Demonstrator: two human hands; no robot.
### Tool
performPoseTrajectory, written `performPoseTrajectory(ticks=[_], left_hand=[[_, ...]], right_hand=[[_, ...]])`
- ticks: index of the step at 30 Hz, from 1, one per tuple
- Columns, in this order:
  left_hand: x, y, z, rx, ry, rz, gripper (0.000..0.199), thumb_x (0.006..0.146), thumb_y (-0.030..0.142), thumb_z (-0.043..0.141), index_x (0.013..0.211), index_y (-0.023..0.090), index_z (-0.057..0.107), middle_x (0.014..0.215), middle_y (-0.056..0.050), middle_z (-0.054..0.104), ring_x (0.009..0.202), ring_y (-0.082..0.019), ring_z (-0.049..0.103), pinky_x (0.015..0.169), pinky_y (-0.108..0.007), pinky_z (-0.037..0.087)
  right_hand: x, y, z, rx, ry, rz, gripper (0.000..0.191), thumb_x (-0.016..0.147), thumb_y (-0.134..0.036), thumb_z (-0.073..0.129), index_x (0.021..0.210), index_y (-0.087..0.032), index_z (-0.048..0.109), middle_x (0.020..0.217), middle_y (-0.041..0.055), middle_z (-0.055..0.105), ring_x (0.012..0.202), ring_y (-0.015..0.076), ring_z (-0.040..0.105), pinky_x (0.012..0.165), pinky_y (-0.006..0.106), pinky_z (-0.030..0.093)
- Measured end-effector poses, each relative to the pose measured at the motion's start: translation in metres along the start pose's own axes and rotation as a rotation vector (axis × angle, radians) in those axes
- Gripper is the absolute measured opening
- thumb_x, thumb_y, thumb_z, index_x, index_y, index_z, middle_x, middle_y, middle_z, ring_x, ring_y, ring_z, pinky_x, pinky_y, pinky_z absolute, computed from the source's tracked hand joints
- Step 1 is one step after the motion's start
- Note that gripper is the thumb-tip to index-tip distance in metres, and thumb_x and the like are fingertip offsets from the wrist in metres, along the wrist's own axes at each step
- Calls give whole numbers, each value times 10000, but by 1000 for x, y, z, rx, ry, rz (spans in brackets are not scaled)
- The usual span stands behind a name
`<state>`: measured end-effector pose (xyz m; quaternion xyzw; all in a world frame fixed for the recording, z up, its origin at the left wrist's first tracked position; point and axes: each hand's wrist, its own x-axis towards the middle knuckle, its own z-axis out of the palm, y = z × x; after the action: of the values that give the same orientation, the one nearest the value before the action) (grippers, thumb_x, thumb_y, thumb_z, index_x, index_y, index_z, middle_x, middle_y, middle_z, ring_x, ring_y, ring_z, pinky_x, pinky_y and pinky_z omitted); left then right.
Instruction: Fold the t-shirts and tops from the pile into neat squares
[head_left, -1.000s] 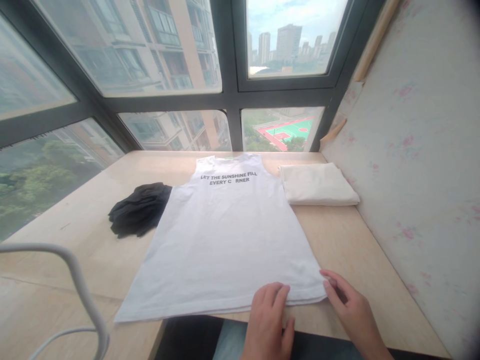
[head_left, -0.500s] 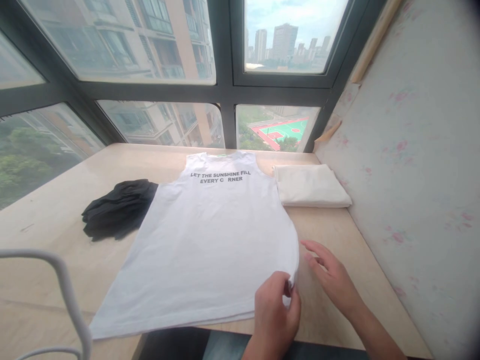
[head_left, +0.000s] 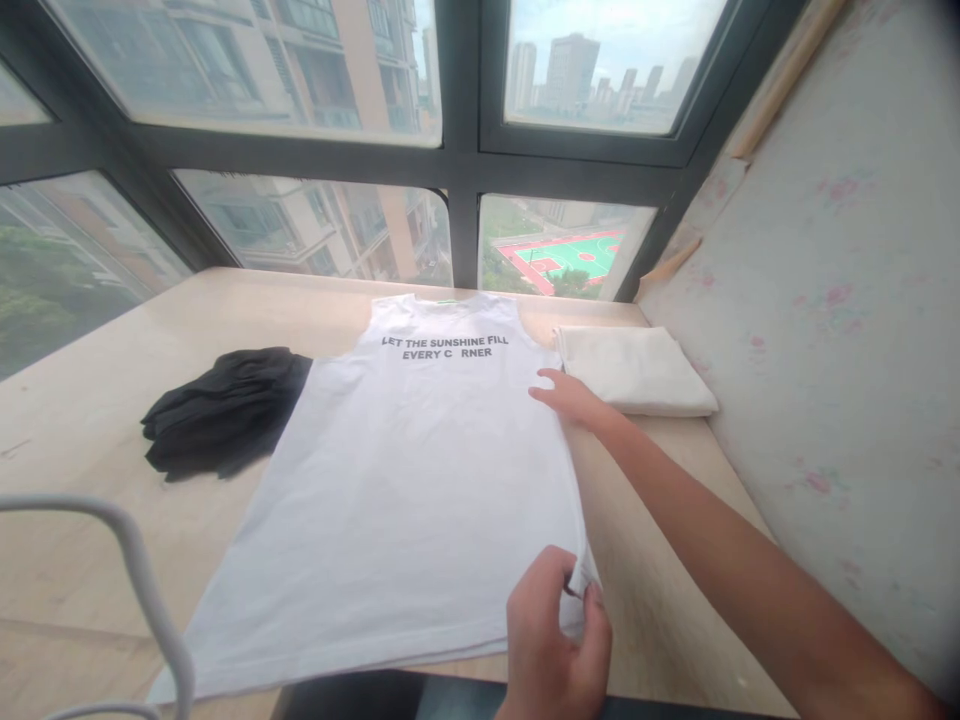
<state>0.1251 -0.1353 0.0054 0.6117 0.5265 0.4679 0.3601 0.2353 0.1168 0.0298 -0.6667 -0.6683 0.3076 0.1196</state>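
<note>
Pinching white shirt (head_left: 420, 480) near lower right corner with left hand (head_left: 559, 625); holding right hand (head_left: 571, 396) spread beside armhole (head_left: 534, 345). Laid flat, not yet folded.

Dark-framed windows (head_left: 463, 165) beside floral wallpaper (head_left: 847, 380)

The top (head_left: 420, 480) is white with grey lettering (head_left: 456, 342), the cloth bundle (head_left: 229, 415) black, the wallpaper (head_left: 862, 390) pale with pink flowers (head_left: 838, 296).

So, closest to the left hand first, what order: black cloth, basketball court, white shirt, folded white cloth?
From the left hand, head view:
1. White shirt: pinched at its lower corner.
2. Folded white cloth: up and right.
3. Black cloth: left of the shirt.
4. Basketball court: far outside.
</note>
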Motion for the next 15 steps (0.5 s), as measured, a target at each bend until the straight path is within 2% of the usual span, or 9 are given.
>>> performPoseTrajectory(ticks=[5, 8, 11, 13, 15], left_hand=[[-2, 6, -6, -51, 92, -31, 161, 899, 263, 464, 746, 214, 460, 661, 11, 494, 620, -123, 487, 599, -247, 369], [-2, 5, -9, -63, 99, -41, 142, 872, 250, 477, 738, 219, 439, 660, 13, 492, 618, -124, 483, 604, -248, 370], [-1, -1, -10, -59, 64, -62, 132, 851, 249, 478, 733, 222, 425, 665, 9, 488, 630, -131, 480, 608, -252, 372], [-3, -8, -9, -62, 32, -94, 125, 835, 255, 484, 730, 221, 425, 670, 7, 490, 642, -135, 485, 605, -250, 370], [-7, -15, -11, -73, 17, -130, 129, 825, 268, 496, 725, 219, 431, 668, 8, 498, 643, -135, 488, 601, -247, 370]], right_hand=[[55, -6, 6, -94, 87, 59, 501, 819, -260, 587, 1304, -137, 592, 1299, 135, 635, 1151, 260, 609, 904, 297, 462], [79, -4, 4, -127, 134, 103, 314, 802, -228, 563, 1066, -130, 702, 1063, 119, 720, 967, 236, 664, 772, 272, 472], [92, -1, -3, -146, 190, 125, 206, 778, -179, 557, 876, -115, 727, 879, 121, 724, 845, 227, 670, 690, 270, 461], [94, -3, -8, -149, 236, 113, 234, 775, -155, 548, 912, -106, 732, 897, 128, 722, 837, 228, 669, 688, 279, 467], [93, -9, -13, -146, 275, 71, 316, 790, -146, 528, 1036, -103, 722, 1003, 136, 718, 891, 229, 666, 728, 289, 481]])
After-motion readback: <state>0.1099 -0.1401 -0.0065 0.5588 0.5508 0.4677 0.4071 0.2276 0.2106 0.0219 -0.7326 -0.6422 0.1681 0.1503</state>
